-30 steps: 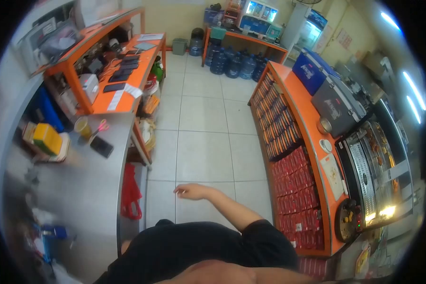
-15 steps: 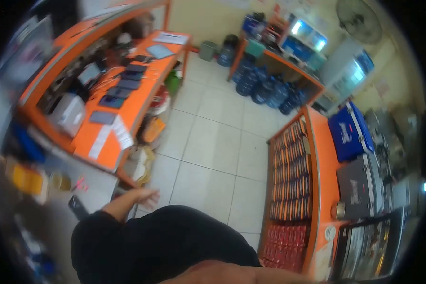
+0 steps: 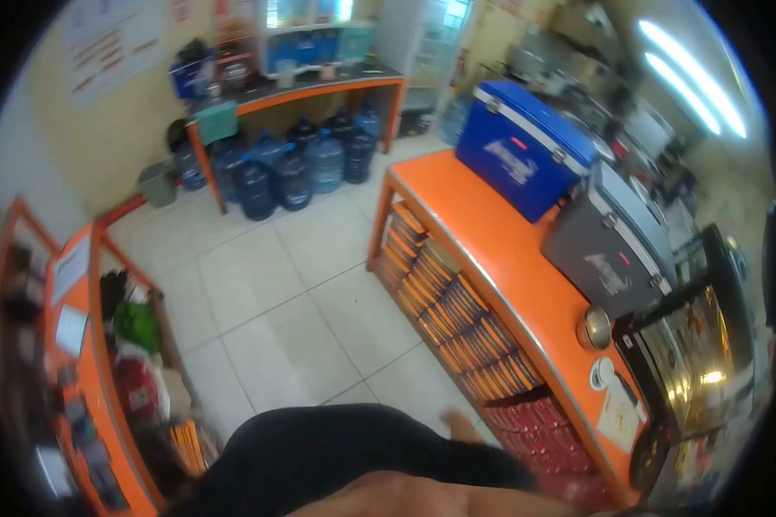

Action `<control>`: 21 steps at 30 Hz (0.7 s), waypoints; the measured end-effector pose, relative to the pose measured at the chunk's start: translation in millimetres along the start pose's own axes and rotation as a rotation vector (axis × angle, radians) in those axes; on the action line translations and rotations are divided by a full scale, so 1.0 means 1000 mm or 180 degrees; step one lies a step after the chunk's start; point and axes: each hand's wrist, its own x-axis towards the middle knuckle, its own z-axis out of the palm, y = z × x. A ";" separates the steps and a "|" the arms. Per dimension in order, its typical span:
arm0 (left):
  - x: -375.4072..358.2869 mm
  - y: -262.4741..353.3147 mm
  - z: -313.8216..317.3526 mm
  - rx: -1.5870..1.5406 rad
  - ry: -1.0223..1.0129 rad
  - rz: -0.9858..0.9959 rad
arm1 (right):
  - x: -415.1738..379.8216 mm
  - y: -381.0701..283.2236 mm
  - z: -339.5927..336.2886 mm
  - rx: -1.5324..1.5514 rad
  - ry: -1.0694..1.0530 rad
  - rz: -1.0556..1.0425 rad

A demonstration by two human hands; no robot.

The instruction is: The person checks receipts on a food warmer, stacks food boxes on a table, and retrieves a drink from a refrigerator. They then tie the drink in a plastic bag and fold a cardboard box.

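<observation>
Only a small part of my right hand (image 3: 459, 426) shows, low in the view beside the dark shirt (image 3: 336, 452). It is blurred, and its fingers cannot be made out. The nearest thing to it is the orange counter (image 3: 491, 258), whose shelves hold rows of orange-and-dark folded packs (image 3: 457, 319) with red packs (image 3: 539, 431) below. No contact between the hand and the shelves can be seen. My left hand is out of the picture.
On the counter stand a blue cooler box (image 3: 522, 159), a grey cooler box (image 3: 608, 246), a metal bowl (image 3: 593, 328) and a glass display case (image 3: 685, 345). Several water jugs (image 3: 323, 162) stand under the back table (image 3: 319, 89). An orange desk (image 3: 82, 293) is at left.
My view has swung right toward the counter with the cooler boxes. The left hand, open earlier near the left desk, has left the view. Part of my right hand has come into sight.
</observation>
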 end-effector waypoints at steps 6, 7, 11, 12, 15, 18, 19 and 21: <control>0.112 0.143 -0.127 -0.0553 -0.0070 0.0027 | 0.378 -0.301 -0.402 0.1517 0.0602 -0.0441; 0.136 0.168 -0.153 -0.0550 -0.0067 0.0072 | 0.440 -0.323 -0.424 0.1511 0.0530 -0.0493; 0.234 0.297 -0.291 -0.0251 -0.0029 0.0412 | 0.553 -0.372 -0.520 0.1638 0.1691 -0.0406; 0.257 0.335 -0.327 -0.0161 -0.0029 0.0517 | 0.565 -0.365 -0.531 0.1440 0.1981 -0.0077; 0.318 0.465 -0.436 -0.0005 0.0053 0.0929 | 0.607 -0.303 -0.502 0.1169 0.1756 0.1006; 0.360 0.615 -0.522 0.0147 0.0171 0.1431 | 0.611 -0.274 -0.496 0.0640 0.1221 0.1663; 0.370 0.666 -0.545 0.0204 0.0189 0.1603 | 0.616 -0.275 -0.497 0.0609 0.1258 0.1738; 0.391 0.755 -0.573 0.0324 0.0197 0.1867 | 0.620 -0.273 -0.490 0.0495 0.1337 0.1756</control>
